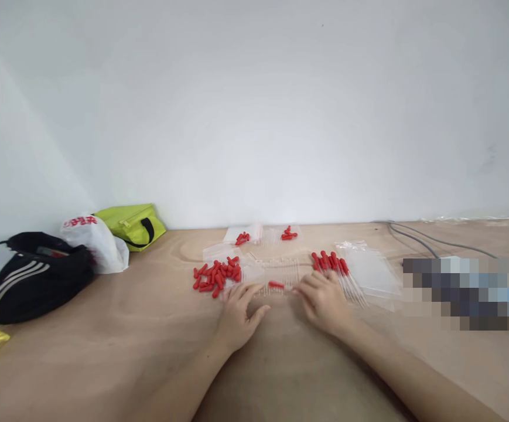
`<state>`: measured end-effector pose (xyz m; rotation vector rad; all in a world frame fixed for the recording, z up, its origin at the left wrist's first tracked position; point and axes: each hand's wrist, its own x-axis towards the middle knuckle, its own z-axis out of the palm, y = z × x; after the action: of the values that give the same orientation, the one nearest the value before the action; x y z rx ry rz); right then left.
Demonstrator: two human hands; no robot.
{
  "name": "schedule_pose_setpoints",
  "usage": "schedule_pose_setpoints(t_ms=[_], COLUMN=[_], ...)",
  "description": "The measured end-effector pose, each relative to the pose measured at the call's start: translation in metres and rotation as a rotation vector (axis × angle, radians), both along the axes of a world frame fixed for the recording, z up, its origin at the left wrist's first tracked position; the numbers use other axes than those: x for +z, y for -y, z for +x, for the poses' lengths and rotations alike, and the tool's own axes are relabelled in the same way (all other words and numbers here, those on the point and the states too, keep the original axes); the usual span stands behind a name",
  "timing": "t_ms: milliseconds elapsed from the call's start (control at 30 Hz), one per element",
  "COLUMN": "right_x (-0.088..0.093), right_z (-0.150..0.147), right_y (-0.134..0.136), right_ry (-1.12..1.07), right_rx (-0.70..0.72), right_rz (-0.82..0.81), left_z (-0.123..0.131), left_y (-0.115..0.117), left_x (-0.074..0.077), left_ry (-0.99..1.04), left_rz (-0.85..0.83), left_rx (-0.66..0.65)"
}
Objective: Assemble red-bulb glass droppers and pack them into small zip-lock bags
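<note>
**Just ahead of both hands, a single red cap**

Both hands rest low in the middle of the frame on the wooden worktop [126, 340]. The left hand [236, 316] lies flat, its fingers [245, 291] spread wide and holding nothing, thumb stuck out to the right. The right hand [323, 302] lies palm down with its fingers [309, 284] stretched forward and close together; whether they pinch anything cannot be told.

The red cap [276, 285] lies between the two sets of fingertips, just left of the right hand's and a little apart from the left hand's. It sits at the near edge of a row of clear tubes [280, 271]. A loose pile of red caps [216, 275] lies just above and left of the left hand. Capped tubes [330, 261] fan out just above the right hand, beside a stack of clear bags [372, 271].

At the left edge stand a black bag [30, 281], a white plastic bag [98, 240] and a green pouch [131, 223].
</note>
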<state>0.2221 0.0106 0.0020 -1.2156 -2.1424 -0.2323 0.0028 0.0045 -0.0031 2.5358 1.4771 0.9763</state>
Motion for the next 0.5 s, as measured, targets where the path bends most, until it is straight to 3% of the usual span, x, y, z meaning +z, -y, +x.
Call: schedule_pose_setpoints(t_ms=[133, 233, 367, 500], right_x=[0.006, 0.003, -0.004, -0.007], right_z=[0.032, 0.048, 0.055, 0.054], right_y=[-0.023, -0.034, -0.037, -0.034], right_ry=[-0.196, -0.214, -0.170, -0.135], right_rx=[-0.467, -0.697, -0.738, -0.661], right_rz=[-0.082, -0.230, -0.355, -0.270], left_z=[-0.008, -0.011, -0.013, -0.018], left_y=[-0.005, -0.008, -0.011, -0.012], left_x=[-0.005, -0.006, -0.005, -0.003], left_ry=[0.033, 0.026, 0.003, -0.035], left_rz=[-0.002, 0.010, 0.046, 0.044], left_rx=[0.196, 0.311, 0.397, 0.470])
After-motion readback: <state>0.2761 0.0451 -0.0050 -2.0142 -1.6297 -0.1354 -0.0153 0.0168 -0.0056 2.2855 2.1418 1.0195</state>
